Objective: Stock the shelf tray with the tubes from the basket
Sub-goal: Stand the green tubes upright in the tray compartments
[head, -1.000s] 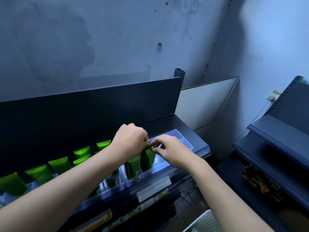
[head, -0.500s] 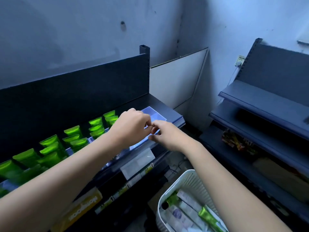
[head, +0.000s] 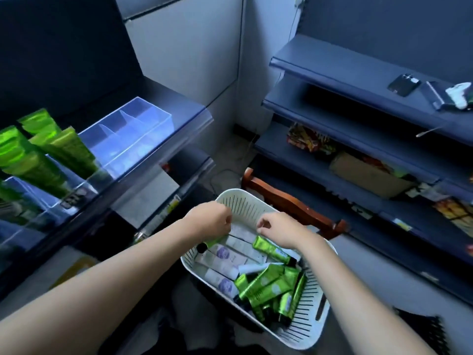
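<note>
A white slotted basket [head: 244,201] sits low at centre, holding several green tubes [head: 266,280] and pale tubes [head: 222,254]. My left hand [head: 210,220] hovers over the basket's far left side, fingers curled, nothing visibly in it. My right hand [head: 279,229] hovers just right of it, fingers loosely curled above a green tube [head: 271,249], not clearly touching it. On the shelf at left, a clear divided tray [head: 143,139] has bare right-hand compartments. Green tubes [head: 58,147] stand upright in its left compartments.
A dark shelf unit [head: 358,80] stands at right with snack packets [head: 309,139] and a cardboard box [head: 368,175] on lower levels and small devices on top. A wooden chair rail [head: 289,203] sits behind the basket. A grey wall panel fills the corner.
Both hands left the shelf tray and came down over the basket. My view swung down and right, bringing the whole basket into sight.
</note>
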